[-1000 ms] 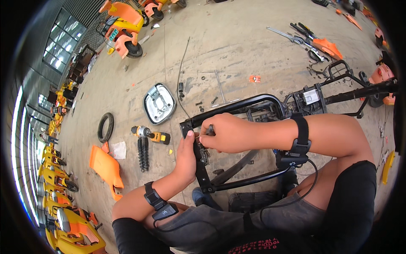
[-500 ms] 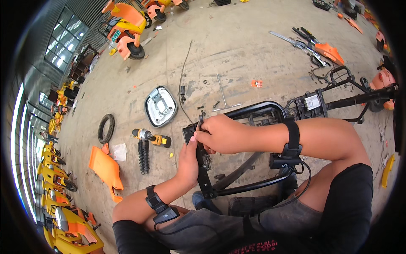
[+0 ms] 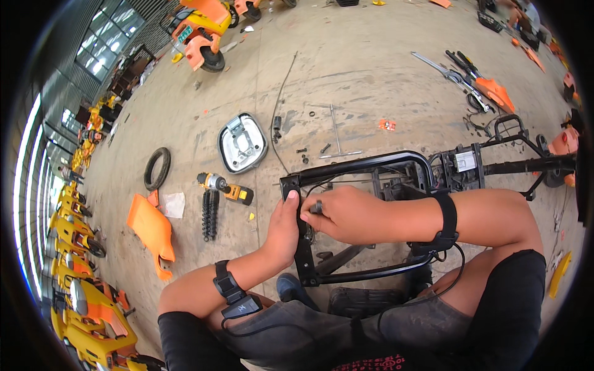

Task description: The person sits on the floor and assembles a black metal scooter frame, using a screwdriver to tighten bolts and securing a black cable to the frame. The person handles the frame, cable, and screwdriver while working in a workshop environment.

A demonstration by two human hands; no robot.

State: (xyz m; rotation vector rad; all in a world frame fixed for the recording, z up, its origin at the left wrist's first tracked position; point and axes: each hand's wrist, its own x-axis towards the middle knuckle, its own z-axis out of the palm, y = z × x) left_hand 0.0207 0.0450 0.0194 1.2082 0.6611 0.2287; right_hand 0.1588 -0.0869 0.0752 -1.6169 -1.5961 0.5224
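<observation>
A black tubular scooter frame [image 3: 359, 163] lies across my lap area, its flat end bracket [image 3: 305, 258] toward the left. My left hand [image 3: 284, 227] grips that bracket from its outer side, thumb up along the metal; its other fingers are mostly hidden. Just inside the bracket, my right hand [image 3: 346, 213] pinches a small dark cylindrical piece [image 3: 317, 208] between thumb and curled forefinger. What the piece is, and whether its lower end touches the bracket, is hidden by the hand.
On the floor lie a cordless drill [image 3: 226, 187], black coil springs [image 3: 210, 213], a silver-and-black housing [image 3: 243, 143], a tyre [image 3: 157, 169], an orange panel [image 3: 150, 229], a T-handle wrench [image 3: 336, 131] and a cable [image 3: 284, 93]. Yellow scooters [image 3: 93, 315] line the left.
My right hand has moved right and down, away from the bracket's upper corner, with the dark piece now showing in its fingers. My left hand stays against the bracket. The view has shifted slightly.
</observation>
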